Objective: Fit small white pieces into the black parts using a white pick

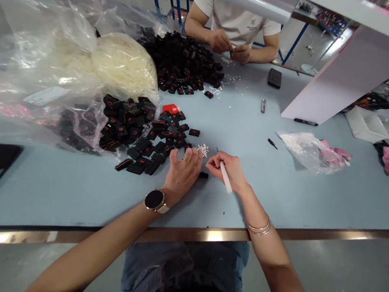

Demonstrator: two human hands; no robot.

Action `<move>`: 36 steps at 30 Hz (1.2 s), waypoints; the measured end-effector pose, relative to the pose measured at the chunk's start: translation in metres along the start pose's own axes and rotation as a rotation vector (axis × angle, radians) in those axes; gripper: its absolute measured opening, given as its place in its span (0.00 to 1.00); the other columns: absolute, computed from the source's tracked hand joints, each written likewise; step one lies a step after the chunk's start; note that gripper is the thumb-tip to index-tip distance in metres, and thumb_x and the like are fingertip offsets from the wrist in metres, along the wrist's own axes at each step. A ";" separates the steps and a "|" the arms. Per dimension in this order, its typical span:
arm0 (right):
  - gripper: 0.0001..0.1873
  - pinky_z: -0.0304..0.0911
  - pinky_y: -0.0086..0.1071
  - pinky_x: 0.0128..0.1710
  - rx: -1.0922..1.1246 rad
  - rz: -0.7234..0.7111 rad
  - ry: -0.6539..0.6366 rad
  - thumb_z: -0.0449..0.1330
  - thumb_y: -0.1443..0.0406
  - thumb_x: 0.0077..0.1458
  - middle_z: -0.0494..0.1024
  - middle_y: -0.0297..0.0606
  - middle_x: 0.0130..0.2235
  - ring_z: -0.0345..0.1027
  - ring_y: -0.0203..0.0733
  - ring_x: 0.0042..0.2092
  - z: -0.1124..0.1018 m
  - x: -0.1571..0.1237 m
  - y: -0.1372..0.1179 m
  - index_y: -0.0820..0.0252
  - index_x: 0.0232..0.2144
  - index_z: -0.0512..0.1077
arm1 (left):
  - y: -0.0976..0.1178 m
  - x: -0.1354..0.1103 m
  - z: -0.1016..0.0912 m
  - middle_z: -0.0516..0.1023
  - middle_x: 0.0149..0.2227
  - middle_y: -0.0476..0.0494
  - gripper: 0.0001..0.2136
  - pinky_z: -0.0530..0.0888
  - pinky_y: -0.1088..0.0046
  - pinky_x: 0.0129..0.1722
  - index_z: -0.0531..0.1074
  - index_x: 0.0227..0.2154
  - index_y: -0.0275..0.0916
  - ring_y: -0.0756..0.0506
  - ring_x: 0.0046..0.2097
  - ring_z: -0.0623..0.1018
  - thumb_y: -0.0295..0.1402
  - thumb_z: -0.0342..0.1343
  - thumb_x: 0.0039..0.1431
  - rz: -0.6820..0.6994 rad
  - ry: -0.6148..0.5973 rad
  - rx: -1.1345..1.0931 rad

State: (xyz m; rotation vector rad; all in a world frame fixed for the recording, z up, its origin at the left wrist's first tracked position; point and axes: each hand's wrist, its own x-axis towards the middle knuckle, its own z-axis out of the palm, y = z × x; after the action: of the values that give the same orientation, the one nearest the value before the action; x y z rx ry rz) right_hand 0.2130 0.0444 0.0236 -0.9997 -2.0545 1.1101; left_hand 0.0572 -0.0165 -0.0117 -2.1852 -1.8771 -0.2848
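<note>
The right hand (231, 171) is closed around a white-handled tool (225, 176), held like a pen, and its thin dark tip points away from the person, above the desk (304, 192). The left hand (183, 173) is beside it, a little apart, with the fingers bent downward; I cannot tell if these fingertips are clamped on something, because the hand itself hides them. Between the 2 hands, 1 small black part (203, 175) lies on the desk, just beside the left fingers. A little pile of tiny white pieces (203, 149) is directly beyond the left fingertips, and a heap of black pieces (142, 144) spreads to the left of it. In my judgement, the main danger is the tool tip: if it slips, it could scratch the black part or prick the left fingers, since they are so near. The white pieces are loose and look light, so a careless brush of the left hand could scatter them. Also the edge of the heap might slide, if the wrist pushes against it, and mix with these pieces.
</note>
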 end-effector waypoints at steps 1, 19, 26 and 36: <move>0.13 0.60 0.26 0.32 -0.008 0.002 -0.040 0.58 0.66 0.47 0.77 0.32 0.27 0.63 0.31 0.26 0.000 -0.001 -0.001 0.55 0.21 0.54 | 0.001 0.001 -0.001 0.70 0.55 0.26 0.22 0.63 0.40 0.54 0.64 0.59 0.32 0.35 0.57 0.67 0.22 0.37 0.65 -0.009 -0.004 -0.010; 0.11 0.56 0.25 0.30 -0.200 -0.051 -0.253 0.56 0.68 0.50 0.74 0.27 0.24 0.59 0.30 0.23 -0.011 -0.007 0.003 0.56 0.22 0.57 | -0.044 0.000 -0.012 0.77 0.45 0.39 0.15 0.72 0.62 0.45 0.73 0.45 0.37 0.40 0.46 0.74 0.24 0.52 0.54 0.228 -0.113 -0.420; 0.13 0.55 0.26 0.30 -0.195 -0.023 -0.269 0.57 0.64 0.54 0.74 0.28 0.25 0.58 0.31 0.24 -0.007 -0.007 0.002 0.56 0.22 0.57 | -0.028 -0.003 -0.013 0.77 0.38 0.40 0.05 0.74 0.63 0.42 0.71 0.37 0.36 0.41 0.43 0.75 0.28 0.56 0.58 0.221 -0.217 -0.477; 0.12 0.59 0.28 0.33 -0.156 -0.022 -0.211 0.57 0.67 0.52 0.76 0.32 0.28 0.65 0.34 0.28 -0.003 -0.006 0.004 0.55 0.22 0.56 | -0.023 -0.005 -0.012 0.75 0.30 0.40 0.03 0.73 0.64 0.36 0.69 0.29 0.37 0.41 0.36 0.75 0.28 0.53 0.58 0.144 -0.123 -0.439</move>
State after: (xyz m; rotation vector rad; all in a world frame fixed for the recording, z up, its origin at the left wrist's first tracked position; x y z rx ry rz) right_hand 0.2199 0.0422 0.0208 -0.9658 -2.3457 1.0979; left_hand 0.0342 -0.0221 -0.0010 -2.6634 -1.8423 -0.5951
